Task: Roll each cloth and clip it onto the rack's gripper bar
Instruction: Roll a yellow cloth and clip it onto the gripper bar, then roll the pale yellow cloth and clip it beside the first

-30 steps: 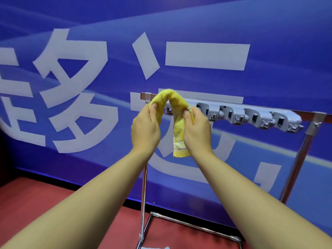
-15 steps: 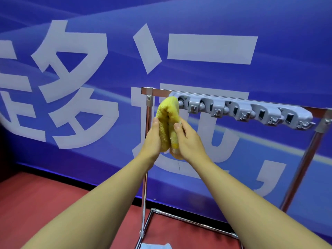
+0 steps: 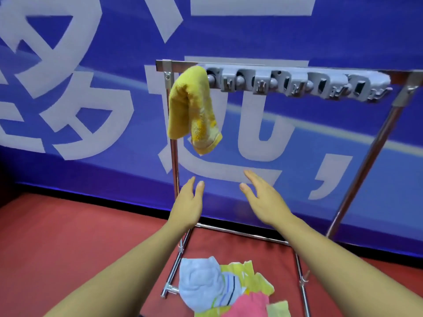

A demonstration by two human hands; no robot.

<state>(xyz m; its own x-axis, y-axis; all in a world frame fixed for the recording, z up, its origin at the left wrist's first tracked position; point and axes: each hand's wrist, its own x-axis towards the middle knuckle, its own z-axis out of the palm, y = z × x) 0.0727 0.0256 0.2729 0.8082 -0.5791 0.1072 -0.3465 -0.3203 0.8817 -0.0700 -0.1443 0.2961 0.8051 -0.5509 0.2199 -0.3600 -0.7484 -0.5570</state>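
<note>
A rolled yellow cloth (image 3: 191,108) hangs doubled over from the leftmost clip of the grey gripper bar (image 3: 297,84) on the metal rack (image 3: 174,156). Its two ends dangle down beside the left post. My left hand (image 3: 187,204) and my right hand (image 3: 263,200) are both below the cloth, apart from it, fingers straight and holding nothing. A heap of loose cloths (image 3: 226,289) in light blue, yellow and pink lies on the floor inside the rack's base.
A blue banner wall (image 3: 91,88) with large white characters stands right behind the rack. The floor (image 3: 68,236) is red. The rack's slanted right leg (image 3: 361,165) and base bars (image 3: 240,233) frame the cloth heap. Several clips on the bar hold nothing.
Both hands let go of the yellow cloth and dropped below it. The cloth now hangs by itself from the bar. The view tilted down, showing the cloth heap.
</note>
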